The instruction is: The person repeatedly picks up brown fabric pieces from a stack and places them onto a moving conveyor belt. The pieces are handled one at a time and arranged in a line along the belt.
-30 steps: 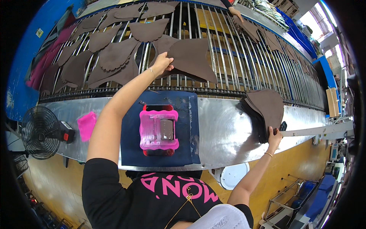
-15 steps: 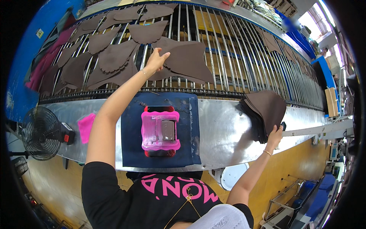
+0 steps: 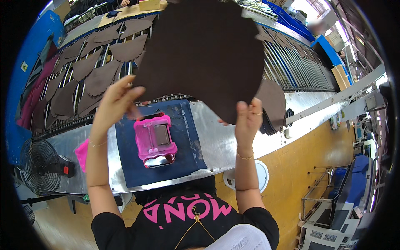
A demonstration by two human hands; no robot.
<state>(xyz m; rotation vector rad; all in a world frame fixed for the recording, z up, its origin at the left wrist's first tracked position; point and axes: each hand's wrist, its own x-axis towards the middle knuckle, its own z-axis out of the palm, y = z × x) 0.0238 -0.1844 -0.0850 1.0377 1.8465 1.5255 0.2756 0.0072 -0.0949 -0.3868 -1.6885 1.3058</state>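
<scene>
A large dark brown fabric panel (image 3: pixel 200 54) with partly scalloped edges is held up in front of me, hiding the middle of the slatted rack. My right hand (image 3: pixel 249 118) grips its lower tip, thumb in front and fingertips showing behind. At the panel's left corner, my left hand (image 3: pixel 116 102) has its thumb and fingers closed around the edge, slightly blurred. Below the panel, a pink clear-topped device (image 3: pixel 156 137) with a dark grey block sits on a dark blue mat (image 3: pixel 187 156). A stack of brown pieces (image 3: pixel 273 104) lies beyond my right hand.
Brown cut pieces (image 3: pixel 100 79) overlap on the metal-bar rack (image 3: pixel 291 71). A black fan (image 3: pixel 39 166) stands at the left end of the metal table (image 3: pixel 216 137), near a pink cloth (image 3: pixel 82 154). A pale metal arm (image 3: pixel 333 100) crosses at right; a round white stool (image 3: pixel 260 175) stands below.
The brown panel has come off the rack and is lifted toward me. My left hand has drawn back from the rack; my right hand has left the stack and taken the panel's lower tip.
</scene>
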